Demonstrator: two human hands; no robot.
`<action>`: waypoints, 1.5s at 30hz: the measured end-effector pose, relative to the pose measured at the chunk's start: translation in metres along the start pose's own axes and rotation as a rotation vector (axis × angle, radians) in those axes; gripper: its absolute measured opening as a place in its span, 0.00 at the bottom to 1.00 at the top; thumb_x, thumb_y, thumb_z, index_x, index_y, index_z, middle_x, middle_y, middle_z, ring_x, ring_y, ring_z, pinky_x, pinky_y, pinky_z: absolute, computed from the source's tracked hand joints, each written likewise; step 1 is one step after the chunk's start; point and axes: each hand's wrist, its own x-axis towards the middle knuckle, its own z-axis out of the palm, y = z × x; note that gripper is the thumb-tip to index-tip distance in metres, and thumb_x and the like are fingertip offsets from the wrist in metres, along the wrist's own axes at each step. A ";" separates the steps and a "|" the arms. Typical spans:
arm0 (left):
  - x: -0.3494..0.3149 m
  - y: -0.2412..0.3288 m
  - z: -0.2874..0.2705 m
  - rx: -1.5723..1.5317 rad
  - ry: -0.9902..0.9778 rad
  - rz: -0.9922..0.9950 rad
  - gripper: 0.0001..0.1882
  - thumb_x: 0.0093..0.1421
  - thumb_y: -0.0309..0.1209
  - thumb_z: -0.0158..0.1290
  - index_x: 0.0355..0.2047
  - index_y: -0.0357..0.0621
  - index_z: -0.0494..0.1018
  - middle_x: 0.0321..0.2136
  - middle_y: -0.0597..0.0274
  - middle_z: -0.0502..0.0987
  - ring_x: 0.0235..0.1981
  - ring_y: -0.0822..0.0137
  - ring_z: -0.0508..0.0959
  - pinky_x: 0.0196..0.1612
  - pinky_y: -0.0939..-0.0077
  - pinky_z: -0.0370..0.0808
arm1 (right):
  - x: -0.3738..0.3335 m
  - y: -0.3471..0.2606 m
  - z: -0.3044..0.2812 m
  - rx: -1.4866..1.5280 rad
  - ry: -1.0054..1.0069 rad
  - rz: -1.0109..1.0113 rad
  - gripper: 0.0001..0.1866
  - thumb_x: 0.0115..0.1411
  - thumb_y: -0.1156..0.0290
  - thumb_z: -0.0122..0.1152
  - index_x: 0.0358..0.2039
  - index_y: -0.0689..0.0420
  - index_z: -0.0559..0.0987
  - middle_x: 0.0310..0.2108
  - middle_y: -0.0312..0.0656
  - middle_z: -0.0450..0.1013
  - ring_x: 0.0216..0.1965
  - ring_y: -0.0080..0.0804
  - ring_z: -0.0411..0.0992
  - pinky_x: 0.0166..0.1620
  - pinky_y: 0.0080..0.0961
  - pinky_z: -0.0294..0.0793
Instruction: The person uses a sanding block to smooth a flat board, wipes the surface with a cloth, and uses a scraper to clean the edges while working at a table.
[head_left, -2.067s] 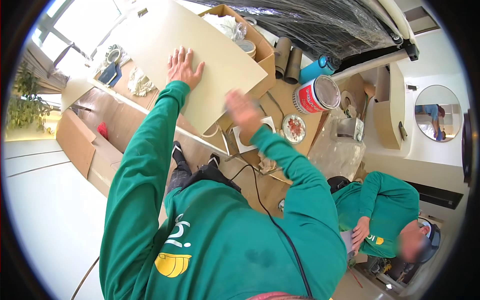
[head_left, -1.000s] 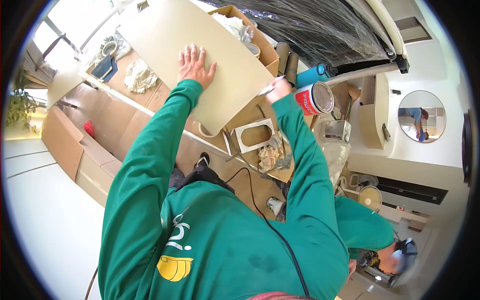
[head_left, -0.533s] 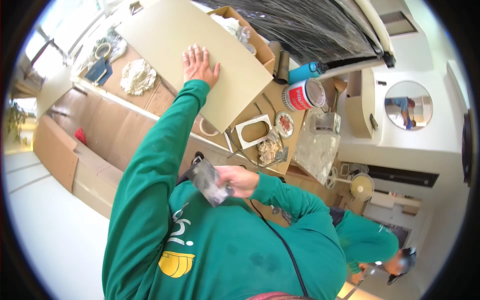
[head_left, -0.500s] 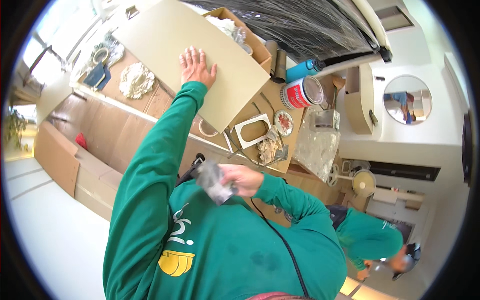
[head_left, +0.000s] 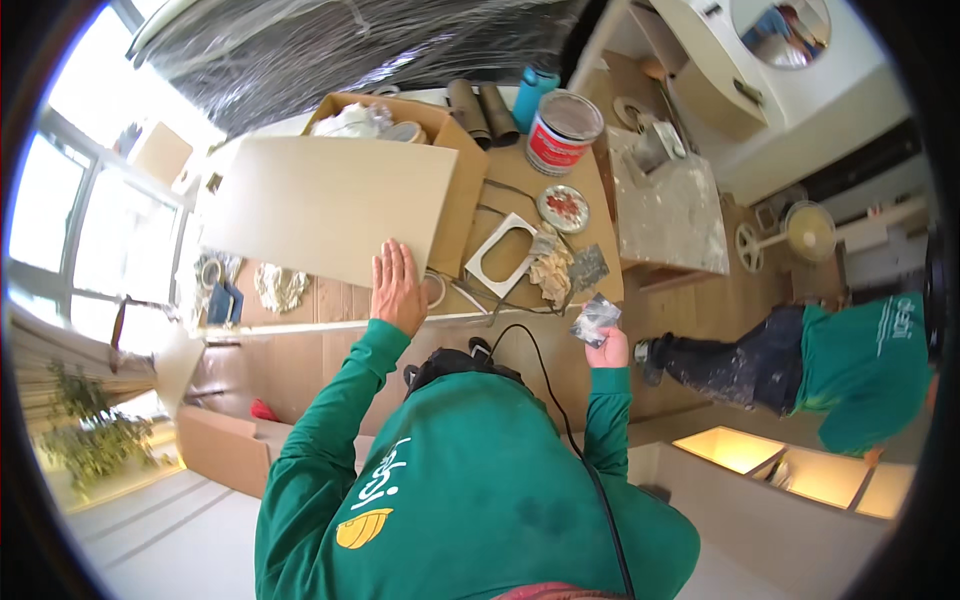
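- Head view: pale board [head_left: 320, 205] over tabletop [head_left: 290, 328], long axis roughly 9-to-3 o'clock.
- Left hand [head_left: 400, 290] nearer: flat at board's near-right corner, fingers extended, gripping nothing; board's bulk at its 10–11.
- Right hand [head_left: 607, 350] pinching grey sheet [head_left: 597, 318]; board at its 10, well apart.
- Between: white frame [head_left: 483, 268], crumpled paper [head_left: 550, 278].
- Carton [head_left: 465, 200] at left hand's 1; paint can [head_left: 560, 140] near right's 12.

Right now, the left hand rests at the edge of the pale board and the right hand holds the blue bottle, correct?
Not quite: in the head view, the right hand holds a small grey sheet, not the blue bottle, which is farther away. The left hand does rest at the edge of the pale board.
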 end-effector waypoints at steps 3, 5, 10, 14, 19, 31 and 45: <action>0.019 0.006 0.009 0.126 -0.074 0.052 0.37 0.61 0.30 0.47 0.67 0.23 0.51 0.68 0.30 0.51 0.71 0.41 0.51 0.72 0.49 0.48 | 0.002 0.006 -0.038 0.061 0.027 -0.014 0.38 0.45 0.84 0.42 0.62 0.71 0.63 0.58 0.59 0.68 0.62 0.55 0.65 0.67 0.45 0.62; 0.039 0.006 0.019 0.114 -0.061 0.062 0.36 0.60 0.27 0.45 0.67 0.25 0.50 0.69 0.32 0.51 0.72 0.42 0.51 0.72 0.49 0.50 | 0.008 0.008 -0.044 0.057 0.050 -0.058 0.38 0.45 0.84 0.42 0.62 0.70 0.64 0.56 0.58 0.69 0.60 0.55 0.67 0.66 0.45 0.64; 0.113 -0.001 0.038 0.183 -0.117 0.050 0.36 0.60 0.27 0.45 0.68 0.29 0.50 0.70 0.37 0.51 0.72 0.46 0.51 0.72 0.51 0.49 | 0.053 -0.002 -0.050 -0.558 0.294 -0.453 0.30 0.51 0.81 0.45 0.58 0.67 0.70 0.52 0.53 0.73 0.53 0.49 0.73 0.55 0.36 0.71; 0.200 0.000 0.054 0.236 -0.129 0.023 0.36 0.61 0.28 0.44 0.69 0.30 0.49 0.70 0.41 0.52 0.73 0.49 0.51 0.72 0.53 0.51 | 0.120 -0.017 -0.047 -1.353 0.331 -0.785 0.26 0.56 0.80 0.46 0.58 0.66 0.70 0.53 0.57 0.72 0.53 0.57 0.71 0.58 0.42 0.68; 0.231 -0.002 0.082 0.488 -0.055 -0.002 0.33 0.63 0.33 0.43 0.67 0.31 0.55 0.68 0.42 0.58 0.69 0.51 0.59 0.69 0.54 0.58 | 0.178 -0.030 -0.024 -1.771 -0.043 -0.818 0.31 0.53 0.80 0.55 0.61 0.64 0.68 0.60 0.60 0.66 0.64 0.59 0.61 0.67 0.45 0.58; -0.004 0.010 -0.004 0.198 -0.039 -0.017 0.36 0.60 0.27 0.45 0.69 0.31 0.51 0.70 0.43 0.53 0.72 0.52 0.53 0.71 0.42 0.49 | 0.171 -0.047 -0.035 -1.501 -0.015 -0.594 0.26 0.61 0.76 0.54 0.61 0.65 0.70 0.61 0.56 0.67 0.64 0.49 0.64 0.65 0.37 0.62; -0.125 -0.331 0.088 -0.252 0.499 -0.752 0.38 0.57 0.38 0.63 0.63 0.35 0.62 0.64 0.39 0.63 0.67 0.43 0.61 0.69 0.57 0.58 | 0.079 0.020 0.123 -1.218 0.004 -0.684 0.24 0.65 0.79 0.51 0.61 0.70 0.68 0.62 0.54 0.68 0.63 0.43 0.67 0.65 0.34 0.64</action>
